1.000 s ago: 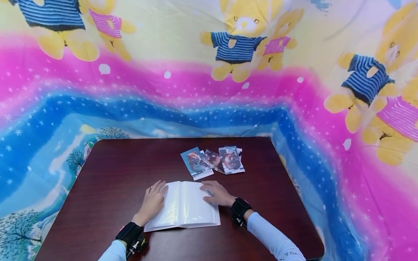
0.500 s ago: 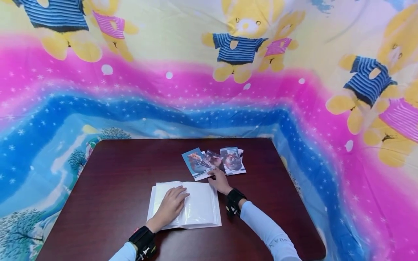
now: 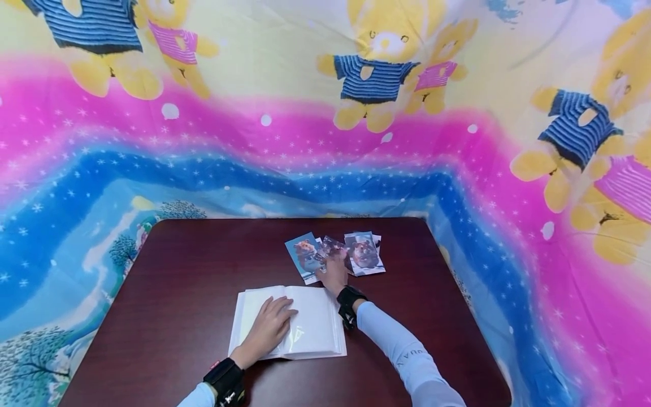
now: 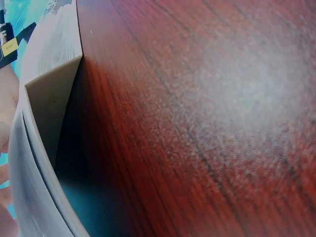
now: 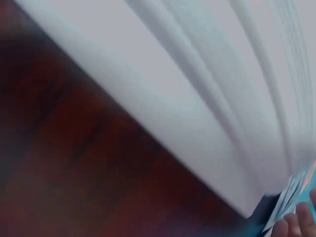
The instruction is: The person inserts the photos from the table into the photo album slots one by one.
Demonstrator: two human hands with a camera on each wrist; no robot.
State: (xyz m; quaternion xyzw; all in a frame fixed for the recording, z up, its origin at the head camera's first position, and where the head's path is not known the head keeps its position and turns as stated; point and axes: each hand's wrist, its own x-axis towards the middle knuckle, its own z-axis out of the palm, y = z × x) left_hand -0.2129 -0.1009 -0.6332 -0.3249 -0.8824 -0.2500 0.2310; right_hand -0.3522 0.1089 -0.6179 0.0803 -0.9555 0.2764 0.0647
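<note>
A white photo album lies open on the table, showing blank clear-sleeved pages. Across its left page, near the fold, my left hand rests with fingers extended. My right hand is past the album's top edge, over the loose photos. Its thumb lies at the blue-background hamster photo, and its fingers overlap the darker middle photo. To the right is another hamster photo on top of a partly covered print. In the right wrist view, fingertips are close to the photo edges beyond the album.
The dark red-brown table has rounded corners. A patterned cloth with bears and snowflakes hangs behind and along its sides. The album's cover edge stands slightly raised from the tabletop in the left wrist view.
My left hand has moved right from the album's left edge onto the page. My right hand has left the right page and gone forward to the photos.
</note>
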